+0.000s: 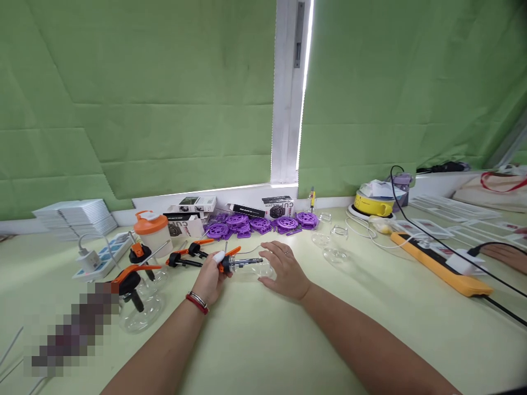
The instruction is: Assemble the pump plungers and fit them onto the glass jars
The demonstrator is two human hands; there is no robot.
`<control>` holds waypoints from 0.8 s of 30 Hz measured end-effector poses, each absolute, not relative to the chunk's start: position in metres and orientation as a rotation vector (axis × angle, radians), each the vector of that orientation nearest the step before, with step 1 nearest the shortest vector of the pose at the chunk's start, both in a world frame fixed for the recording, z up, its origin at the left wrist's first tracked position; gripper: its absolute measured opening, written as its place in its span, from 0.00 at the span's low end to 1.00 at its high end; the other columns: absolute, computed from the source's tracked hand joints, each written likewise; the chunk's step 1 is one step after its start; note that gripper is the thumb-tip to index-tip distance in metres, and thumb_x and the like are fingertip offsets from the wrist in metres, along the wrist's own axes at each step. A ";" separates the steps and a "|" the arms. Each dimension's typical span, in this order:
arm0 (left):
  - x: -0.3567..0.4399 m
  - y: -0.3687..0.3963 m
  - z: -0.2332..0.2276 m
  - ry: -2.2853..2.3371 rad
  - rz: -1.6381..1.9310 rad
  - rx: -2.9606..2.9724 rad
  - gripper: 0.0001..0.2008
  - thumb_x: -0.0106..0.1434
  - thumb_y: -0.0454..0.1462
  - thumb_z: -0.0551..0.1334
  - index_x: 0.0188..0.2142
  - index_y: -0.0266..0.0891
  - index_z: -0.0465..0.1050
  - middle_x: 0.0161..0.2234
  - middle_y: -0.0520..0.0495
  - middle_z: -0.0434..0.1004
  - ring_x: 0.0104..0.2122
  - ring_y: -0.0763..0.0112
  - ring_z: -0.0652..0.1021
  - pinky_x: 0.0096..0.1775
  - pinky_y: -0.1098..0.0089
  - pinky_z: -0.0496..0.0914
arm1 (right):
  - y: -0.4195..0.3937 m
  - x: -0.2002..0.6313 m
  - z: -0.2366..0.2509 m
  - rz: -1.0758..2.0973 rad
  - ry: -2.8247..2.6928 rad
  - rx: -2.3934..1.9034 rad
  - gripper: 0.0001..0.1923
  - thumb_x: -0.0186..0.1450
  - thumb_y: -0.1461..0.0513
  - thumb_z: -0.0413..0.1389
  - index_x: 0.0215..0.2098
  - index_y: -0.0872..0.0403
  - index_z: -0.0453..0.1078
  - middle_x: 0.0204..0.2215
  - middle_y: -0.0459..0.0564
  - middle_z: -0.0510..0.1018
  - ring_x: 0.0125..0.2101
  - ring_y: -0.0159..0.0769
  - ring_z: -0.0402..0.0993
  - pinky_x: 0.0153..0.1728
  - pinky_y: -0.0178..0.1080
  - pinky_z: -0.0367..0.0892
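My left hand (212,280) grips a black-and-orange bottle top (224,265) by the neck, with a white covering on one fingertip. The top sits at the mouth of a clear glass bottle (247,270) lying sideways; its dark tube runs inside the glass. Around the bottle's wide base curl the fingers of my right hand (286,271). Loose tops (181,260) with orange levers lie just left of my left hand. Farther left stand clear bottles (142,315) with similar tops on them. Two clear glass bottles (338,247) without tops stand to the right.
Purple spoked plastic pieces (259,225) and printed boxes (278,208) line the back wall. An orange-lidded shaker (151,233), a power strip (109,255) and stacked white panels (76,218) are at left. At right are an orange power strip (440,269), cables, a yellow bowl (373,206) and another person's hand (506,255).
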State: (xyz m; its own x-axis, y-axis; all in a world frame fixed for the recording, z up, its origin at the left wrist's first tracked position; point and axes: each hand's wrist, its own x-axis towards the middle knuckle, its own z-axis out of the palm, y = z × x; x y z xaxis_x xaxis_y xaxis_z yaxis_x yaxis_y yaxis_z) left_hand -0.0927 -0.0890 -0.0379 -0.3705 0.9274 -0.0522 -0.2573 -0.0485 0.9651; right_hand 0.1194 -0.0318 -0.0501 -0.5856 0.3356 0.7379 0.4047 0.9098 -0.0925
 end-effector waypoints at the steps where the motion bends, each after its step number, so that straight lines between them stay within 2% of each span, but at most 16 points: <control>1: -0.092 -0.090 -0.037 1.264 1.582 0.782 0.11 0.57 0.44 0.57 0.32 0.37 0.66 0.25 0.51 0.69 0.20 0.75 0.69 0.23 0.71 0.66 | -0.033 0.119 -0.049 -0.120 -2.248 -0.509 0.27 0.55 0.58 0.58 0.53 0.52 0.62 0.55 0.57 0.66 0.56 0.48 0.57 0.55 0.53 0.54; 5: -0.088 -0.093 -0.031 1.230 1.488 0.749 0.17 0.58 0.49 0.55 0.27 0.36 0.67 0.20 0.51 0.68 0.16 0.76 0.68 0.20 0.71 0.64 | -0.036 0.119 -0.047 -0.210 -2.270 -0.452 0.23 0.57 0.62 0.56 0.52 0.52 0.63 0.55 0.56 0.65 0.58 0.47 0.55 0.56 0.52 0.53; 9: -0.088 -0.096 -0.028 1.306 1.370 0.833 0.22 0.57 0.54 0.54 0.21 0.39 0.63 0.14 0.56 0.62 0.10 0.79 0.61 0.14 0.74 0.52 | -0.034 0.121 -0.046 -0.289 -2.308 -0.407 0.21 0.59 0.64 0.53 0.52 0.52 0.64 0.56 0.55 0.65 0.61 0.46 0.51 0.58 0.52 0.50; 11: -0.088 -0.096 -0.028 1.389 1.349 0.870 0.22 0.56 0.55 0.55 0.20 0.40 0.61 0.12 0.57 0.59 0.09 0.80 0.57 0.13 0.75 0.47 | -0.033 0.122 -0.045 -0.282 -2.338 -0.403 0.22 0.60 0.63 0.53 0.53 0.51 0.63 0.57 0.54 0.65 0.62 0.46 0.49 0.59 0.54 0.47; 14: -0.089 -0.095 -0.028 1.473 1.343 0.875 0.23 0.56 0.56 0.54 0.18 0.41 0.59 0.10 0.57 0.57 0.08 0.80 0.56 0.13 0.76 0.46 | -0.033 0.123 -0.043 -0.218 -2.366 -0.403 0.23 0.61 0.59 0.55 0.55 0.51 0.62 0.57 0.55 0.64 0.62 0.46 0.47 0.60 0.55 0.45; 19: -0.083 -0.097 -0.024 1.524 1.404 0.903 0.21 0.57 0.54 0.54 0.18 0.41 0.59 0.11 0.57 0.57 0.10 0.78 0.58 0.13 0.76 0.47 | -0.033 0.125 -0.041 0.102 -2.346 -0.397 0.33 0.59 0.50 0.57 0.58 0.52 0.57 0.58 0.58 0.62 0.60 0.46 0.52 0.58 0.51 0.53; 21: -0.081 -0.098 -0.023 1.532 1.418 0.923 0.21 0.57 0.53 0.54 0.19 0.41 0.60 0.12 0.57 0.57 0.11 0.79 0.57 0.13 0.76 0.47 | -0.035 0.126 -0.041 0.322 -2.307 -0.431 0.37 0.57 0.49 0.59 0.60 0.51 0.54 0.58 0.58 0.61 0.59 0.45 0.54 0.57 0.49 0.55; 24: -0.078 -0.100 -0.024 1.555 1.432 0.961 0.21 0.57 0.54 0.54 0.22 0.40 0.61 0.15 0.58 0.57 0.13 0.79 0.59 0.15 0.77 0.49 | -0.036 0.128 -0.044 0.733 -2.202 -0.550 0.38 0.58 0.49 0.58 0.61 0.48 0.49 0.56 0.56 0.61 0.54 0.42 0.60 0.53 0.46 0.60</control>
State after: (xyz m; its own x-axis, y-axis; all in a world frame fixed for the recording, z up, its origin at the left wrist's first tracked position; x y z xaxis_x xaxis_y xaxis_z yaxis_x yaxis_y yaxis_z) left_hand -0.0784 -0.0996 -0.0240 -0.3947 0.9169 -0.0596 0.0160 0.0717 0.9973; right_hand 0.1276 -0.0361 -0.0436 -0.6357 0.5784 0.5113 0.1567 0.7452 -0.6482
